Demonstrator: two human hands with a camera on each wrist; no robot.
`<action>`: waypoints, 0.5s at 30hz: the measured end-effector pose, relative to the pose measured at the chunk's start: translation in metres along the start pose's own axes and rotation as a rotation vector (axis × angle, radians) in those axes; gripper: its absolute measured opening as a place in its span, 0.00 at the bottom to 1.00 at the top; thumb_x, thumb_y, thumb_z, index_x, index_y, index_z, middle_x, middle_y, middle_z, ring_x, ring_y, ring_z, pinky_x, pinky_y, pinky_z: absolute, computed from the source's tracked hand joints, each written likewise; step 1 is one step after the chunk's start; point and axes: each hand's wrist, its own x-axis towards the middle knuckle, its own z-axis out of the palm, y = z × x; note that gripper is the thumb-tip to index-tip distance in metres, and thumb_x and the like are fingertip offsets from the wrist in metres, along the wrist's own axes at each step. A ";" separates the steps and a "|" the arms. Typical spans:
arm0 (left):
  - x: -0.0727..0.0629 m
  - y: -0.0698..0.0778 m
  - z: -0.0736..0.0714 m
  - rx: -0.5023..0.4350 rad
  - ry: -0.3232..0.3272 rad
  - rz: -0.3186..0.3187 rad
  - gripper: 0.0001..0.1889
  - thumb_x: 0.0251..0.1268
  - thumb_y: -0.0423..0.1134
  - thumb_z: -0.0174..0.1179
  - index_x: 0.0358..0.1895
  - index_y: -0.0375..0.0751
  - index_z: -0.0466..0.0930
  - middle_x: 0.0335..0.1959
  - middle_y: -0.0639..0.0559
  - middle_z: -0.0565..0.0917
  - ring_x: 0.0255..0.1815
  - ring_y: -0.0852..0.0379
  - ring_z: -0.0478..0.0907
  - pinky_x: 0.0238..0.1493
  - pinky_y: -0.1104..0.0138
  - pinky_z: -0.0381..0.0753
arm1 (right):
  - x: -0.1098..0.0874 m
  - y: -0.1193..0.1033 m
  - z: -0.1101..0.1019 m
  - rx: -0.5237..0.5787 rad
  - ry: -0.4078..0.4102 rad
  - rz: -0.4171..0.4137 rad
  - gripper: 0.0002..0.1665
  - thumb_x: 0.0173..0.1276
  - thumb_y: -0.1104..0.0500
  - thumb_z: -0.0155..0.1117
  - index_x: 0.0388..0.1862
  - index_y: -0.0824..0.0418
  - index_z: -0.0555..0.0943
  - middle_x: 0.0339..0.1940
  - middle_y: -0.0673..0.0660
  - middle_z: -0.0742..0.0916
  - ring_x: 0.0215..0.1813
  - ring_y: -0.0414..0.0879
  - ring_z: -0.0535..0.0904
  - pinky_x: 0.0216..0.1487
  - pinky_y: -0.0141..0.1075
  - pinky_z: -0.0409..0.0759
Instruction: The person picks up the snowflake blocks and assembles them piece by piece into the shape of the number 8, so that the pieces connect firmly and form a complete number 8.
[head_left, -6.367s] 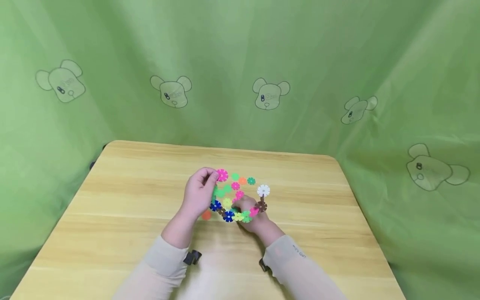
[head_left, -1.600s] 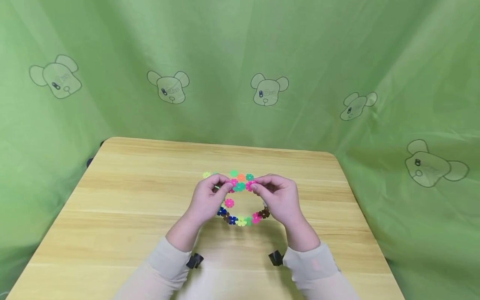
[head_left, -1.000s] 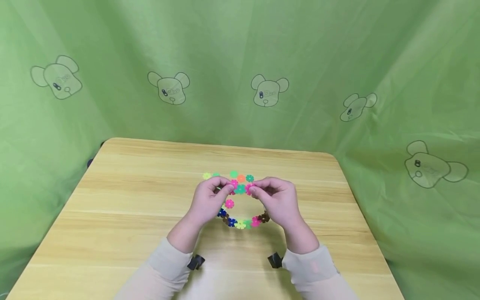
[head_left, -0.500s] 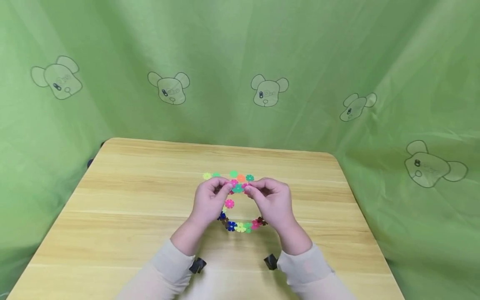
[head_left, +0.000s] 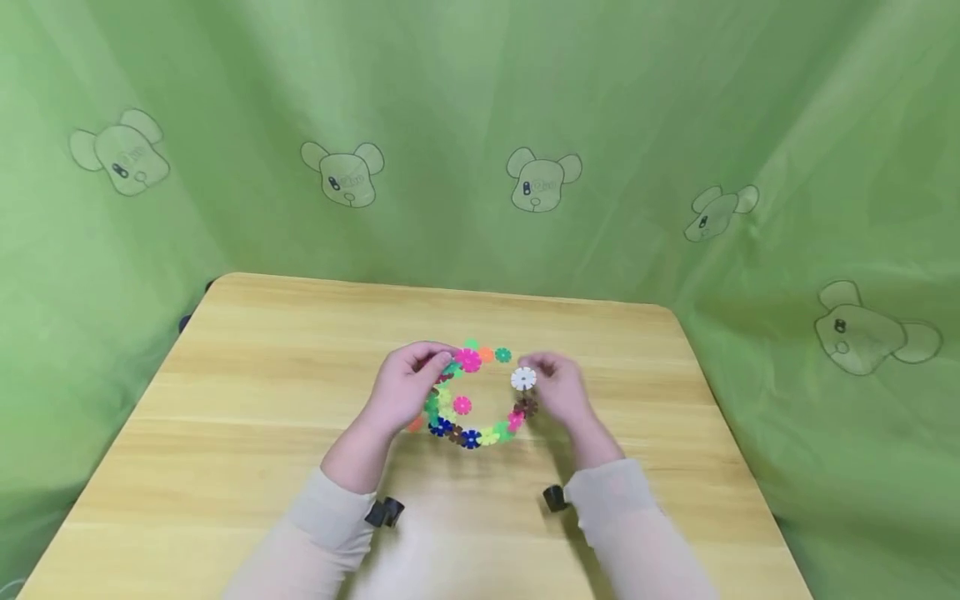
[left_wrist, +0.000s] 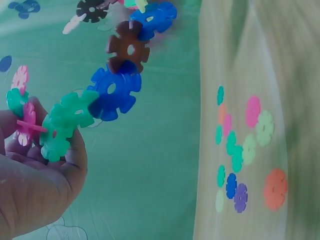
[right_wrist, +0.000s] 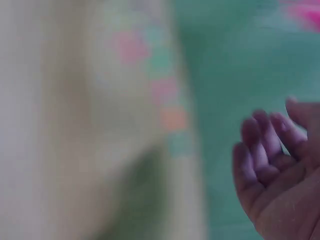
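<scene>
A chain of colourful plastic snowflake discs (head_left: 470, 438) hangs in a curve above the table. My left hand (head_left: 405, 383) pinches it near the pink and green discs; in the left wrist view, the thumb and fingers hold green discs (left_wrist: 70, 112), with blue and brown discs (left_wrist: 112, 102) running on from them. A pink disc (head_left: 469, 360) stands by the left fingertips. At the chain's other end is a white disc (head_left: 523, 378), beside my right hand (head_left: 564, 392). In the right wrist view, the right fingers (right_wrist: 245, 165) curl loosely around nothing.
Loose discs lie on the wooden table (head_left: 225, 400), among them an orange disc (left_wrist: 275, 189), a purple disc (left_wrist: 240, 198) and a dark green disc (head_left: 503, 355). Behind the table hangs a green curtain (head_left: 450, 242) printed with bear heads.
Half a second ago both hands pinched the chain close together. The right hand has since let go and moved right; the left hand has shifted slightly left, and the white disc has come into view.
</scene>
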 end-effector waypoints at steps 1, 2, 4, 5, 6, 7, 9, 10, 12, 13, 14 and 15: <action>0.001 0.000 -0.001 -0.004 0.008 -0.017 0.11 0.81 0.33 0.57 0.55 0.33 0.87 0.40 0.44 0.88 0.37 0.54 0.82 0.41 0.65 0.85 | 0.000 0.014 0.007 -0.071 -0.053 0.023 0.15 0.77 0.63 0.66 0.57 0.71 0.83 0.46 0.64 0.90 0.40 0.48 0.86 0.43 0.36 0.88; 0.001 -0.001 -0.002 -0.014 0.012 -0.033 0.12 0.82 0.34 0.56 0.56 0.33 0.86 0.40 0.44 0.87 0.35 0.54 0.81 0.39 0.66 0.85 | -0.001 0.026 0.015 -0.156 -0.100 0.023 0.16 0.75 0.61 0.68 0.57 0.69 0.84 0.48 0.65 0.89 0.42 0.49 0.86 0.45 0.37 0.88; 0.002 -0.001 -0.004 -0.035 0.022 -0.054 0.14 0.83 0.34 0.53 0.58 0.32 0.85 0.41 0.43 0.86 0.33 0.58 0.78 0.37 0.68 0.84 | -0.003 0.039 0.031 -0.228 -0.178 -0.012 0.20 0.72 0.61 0.72 0.58 0.69 0.84 0.47 0.64 0.89 0.43 0.51 0.87 0.47 0.43 0.88; 0.003 0.000 -0.004 -0.048 0.027 -0.062 0.14 0.84 0.34 0.52 0.58 0.32 0.85 0.41 0.42 0.86 0.33 0.59 0.78 0.36 0.69 0.83 | -0.004 0.042 0.039 -0.266 -0.206 -0.036 0.22 0.72 0.58 0.74 0.59 0.68 0.84 0.48 0.62 0.89 0.45 0.52 0.87 0.51 0.45 0.88; 0.003 0.001 -0.005 -0.059 0.031 -0.069 0.15 0.85 0.34 0.51 0.59 0.31 0.84 0.42 0.41 0.86 0.32 0.59 0.78 0.36 0.69 0.83 | -0.004 0.043 0.045 -0.322 -0.221 -0.080 0.24 0.71 0.57 0.75 0.60 0.69 0.84 0.47 0.61 0.90 0.47 0.53 0.87 0.53 0.46 0.87; 0.003 0.001 -0.005 -0.069 0.033 -0.074 0.15 0.85 0.34 0.50 0.59 0.30 0.84 0.43 0.39 0.85 0.33 0.60 0.78 0.36 0.69 0.83 | -0.003 0.043 0.051 -0.366 -0.233 -0.112 0.25 0.70 0.55 0.76 0.61 0.68 0.84 0.49 0.62 0.89 0.49 0.55 0.86 0.56 0.48 0.86; 0.003 0.002 -0.006 -0.084 0.037 -0.080 0.16 0.86 0.34 0.49 0.59 0.29 0.83 0.46 0.38 0.85 0.35 0.60 0.79 0.37 0.68 0.84 | -0.001 0.041 0.060 -0.453 -0.268 -0.169 0.28 0.70 0.53 0.76 0.62 0.69 0.84 0.50 0.64 0.89 0.53 0.58 0.85 0.59 0.52 0.84; 0.003 0.002 -0.006 -0.088 0.036 -0.079 0.16 0.86 0.34 0.48 0.60 0.29 0.82 0.48 0.37 0.85 0.36 0.60 0.79 0.37 0.67 0.84 | 0.000 0.040 0.065 -0.503 -0.278 -0.185 0.28 0.70 0.52 0.75 0.62 0.68 0.84 0.51 0.64 0.89 0.53 0.57 0.85 0.60 0.51 0.84; 0.003 0.003 -0.006 -0.088 0.034 -0.073 0.16 0.86 0.34 0.48 0.60 0.29 0.82 0.48 0.35 0.84 0.36 0.60 0.78 0.37 0.67 0.84 | 0.003 0.039 0.071 -0.590 -0.303 -0.214 0.27 0.71 0.52 0.75 0.61 0.67 0.85 0.50 0.63 0.89 0.52 0.56 0.84 0.58 0.50 0.84; 0.003 0.003 -0.006 -0.087 0.033 -0.068 0.16 0.86 0.34 0.48 0.60 0.29 0.82 0.47 0.35 0.84 0.35 0.60 0.77 0.37 0.67 0.84 | 0.004 0.039 0.074 -0.629 -0.311 -0.227 0.25 0.71 0.52 0.75 0.60 0.67 0.86 0.49 0.62 0.89 0.51 0.55 0.84 0.57 0.48 0.83; 0.003 0.002 -0.006 -0.086 0.034 -0.063 0.16 0.86 0.34 0.48 0.60 0.29 0.82 0.46 0.36 0.84 0.34 0.60 0.76 0.37 0.67 0.84 | 0.006 0.039 0.077 -0.651 -0.316 -0.233 0.24 0.71 0.53 0.75 0.59 0.66 0.87 0.46 0.60 0.88 0.48 0.53 0.83 0.54 0.46 0.84; 0.003 0.002 -0.006 -0.087 0.035 -0.057 0.16 0.86 0.34 0.49 0.59 0.29 0.82 0.44 0.36 0.84 0.33 0.60 0.76 0.36 0.67 0.84 | 0.007 0.040 0.079 -0.662 -0.314 -0.233 0.22 0.70 0.54 0.76 0.57 0.66 0.87 0.43 0.58 0.88 0.45 0.51 0.82 0.51 0.44 0.84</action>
